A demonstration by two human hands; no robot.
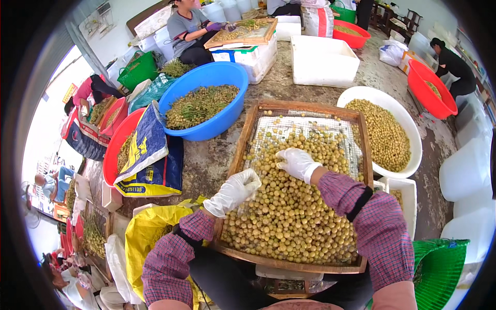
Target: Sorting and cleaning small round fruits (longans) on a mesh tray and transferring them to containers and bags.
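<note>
A wood-framed wire-mesh sieve tray (248, 130) lies before me, its near edge by my lap. Small round yellow-brown fruits (288, 232) cover most of the mesh, thickest toward me and sparse at the far end. My left hand (235, 192), in a thin white glove, hovers by the tray's left side with thumb and fingertips drawn together; nothing shows in it. Farther in, my right hand (297, 164), gloved alike, reaches down over the fruits near the middle of the tray. Its fingertips point left, and what lies beneath them is hidden.
A blue basin (236, 112) of fruits with green stems stands front left. To the right is a white basin (414, 155) of loose fruits. A yellow sack (135, 232) lies left, a green basket (445, 267) right. Ahead, a person (192, 29) works at another tray.
</note>
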